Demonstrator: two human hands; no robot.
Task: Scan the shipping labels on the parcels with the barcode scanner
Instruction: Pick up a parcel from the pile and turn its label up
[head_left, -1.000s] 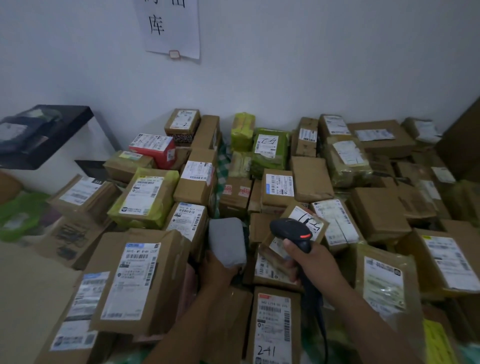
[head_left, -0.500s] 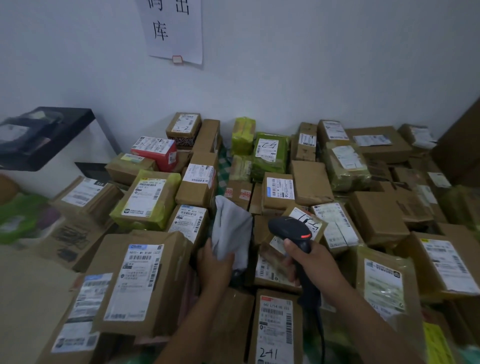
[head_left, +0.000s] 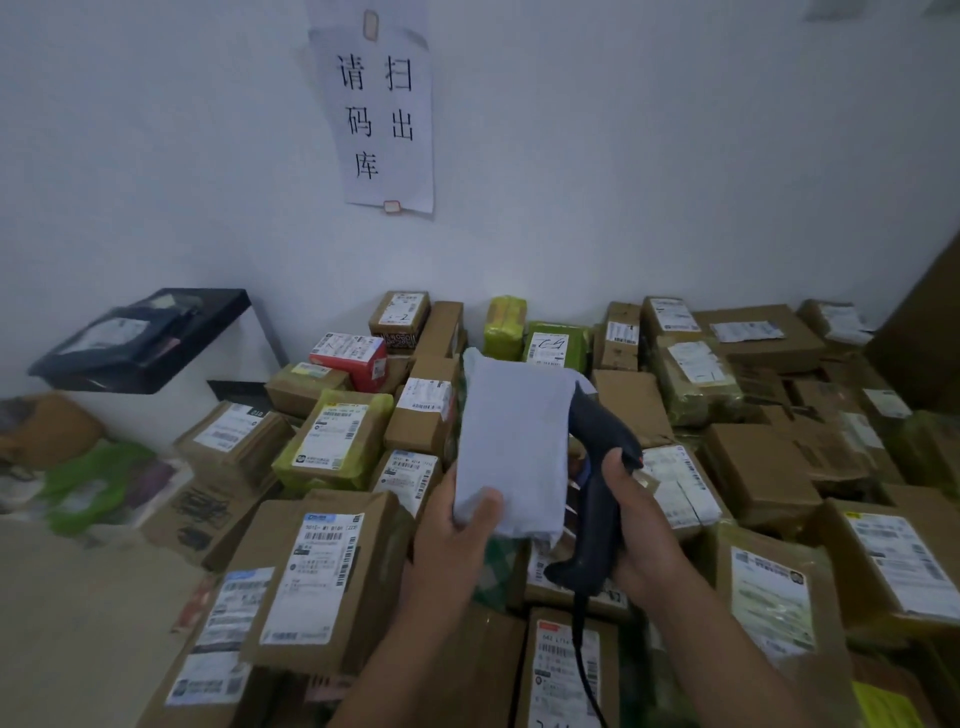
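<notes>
My left hand (head_left: 457, 540) grips the lower end of a soft grey mailer parcel (head_left: 511, 441) and holds it upright above the pile; only its plain back faces me, no label shows. My right hand (head_left: 644, 525) is closed around the handle of the black barcode scanner (head_left: 597, 457), whose head sits just behind the mailer's right edge, its cable (head_left: 584, 670) hanging down. Below and around lie many brown cardboard parcels with white shipping labels, such as a large box (head_left: 322, 582) at front left.
The pile of boxes and green-wrapped parcels (head_left: 332, 436) runs to the white wall, where a paper notice (head_left: 382, 114) hangs. A black shelf (head_left: 140, 338) juts out at left. A pale flat surface (head_left: 78, 623) lies at front left. A dark panel (head_left: 924, 332) stands right.
My left hand has lifted the grey mailer up out of the pile and stood it upright. My right hand has raised the scanner beside it. My view has tilted upward.
</notes>
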